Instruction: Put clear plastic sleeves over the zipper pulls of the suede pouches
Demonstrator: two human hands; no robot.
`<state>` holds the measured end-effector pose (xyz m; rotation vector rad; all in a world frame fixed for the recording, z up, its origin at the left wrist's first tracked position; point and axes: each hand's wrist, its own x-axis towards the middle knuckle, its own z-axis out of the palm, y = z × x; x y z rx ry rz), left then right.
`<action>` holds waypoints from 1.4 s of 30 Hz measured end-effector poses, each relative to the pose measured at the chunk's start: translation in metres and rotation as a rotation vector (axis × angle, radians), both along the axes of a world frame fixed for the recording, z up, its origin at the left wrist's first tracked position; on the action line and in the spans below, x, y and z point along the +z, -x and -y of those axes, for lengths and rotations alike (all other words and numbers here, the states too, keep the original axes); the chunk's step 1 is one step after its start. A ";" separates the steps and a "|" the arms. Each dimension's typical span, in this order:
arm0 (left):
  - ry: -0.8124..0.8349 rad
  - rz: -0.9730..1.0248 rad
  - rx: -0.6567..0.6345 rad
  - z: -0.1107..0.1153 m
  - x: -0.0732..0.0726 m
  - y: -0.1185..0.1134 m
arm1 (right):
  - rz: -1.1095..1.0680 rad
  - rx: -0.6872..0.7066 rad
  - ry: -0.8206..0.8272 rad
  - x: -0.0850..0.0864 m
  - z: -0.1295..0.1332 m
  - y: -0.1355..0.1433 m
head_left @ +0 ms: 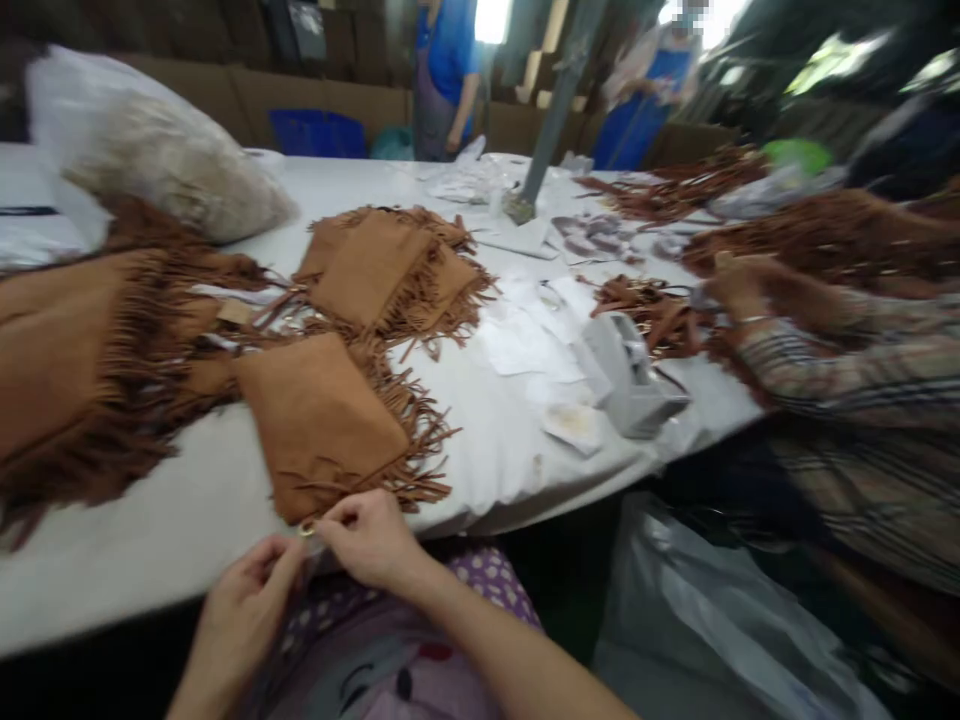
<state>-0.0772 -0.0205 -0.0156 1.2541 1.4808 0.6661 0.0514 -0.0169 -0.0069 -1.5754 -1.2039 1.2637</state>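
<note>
A tan suede bag [319,415] with long fringe lies flat at the table's front edge, its near corner toward me. At that corner shows a small gold-coloured ring [306,528]. My right hand [367,540] pinches the ring between thumb and forefinger, its knuckles close to the fringe. Just below and left of the ring, my left hand [255,590] is closed, thumb against the bent forefinger. What sits between its fingertips is too small and blurred to name.
More fringed bags [375,265] lie behind and to the left [60,340]. A grey tape dispenser [634,375] and white papers [525,335] are on the right. A co-worker's hands [742,285] handle brown strips there. A metal post [555,120] rises from the table.
</note>
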 end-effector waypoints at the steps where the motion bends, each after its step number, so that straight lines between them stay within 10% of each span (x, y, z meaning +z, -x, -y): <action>1: -0.018 0.005 -0.005 0.000 0.007 0.009 | 0.037 0.072 -0.058 0.000 0.001 -0.001; 16: -0.158 -0.073 -0.251 0.003 0.023 0.031 | -0.197 0.051 -0.015 -0.002 -0.009 -0.009; 23: 0.356 0.547 -0.040 -0.007 0.034 0.031 | -0.289 0.023 0.054 -0.008 -0.013 -0.010; 29: 0.444 0.620 -0.050 -0.008 0.039 0.028 | -0.268 0.242 0.097 0.000 -0.005 -0.006; 42: 0.473 0.554 -0.050 0.031 0.017 0.046 | -0.634 0.012 0.236 0.003 -0.014 0.000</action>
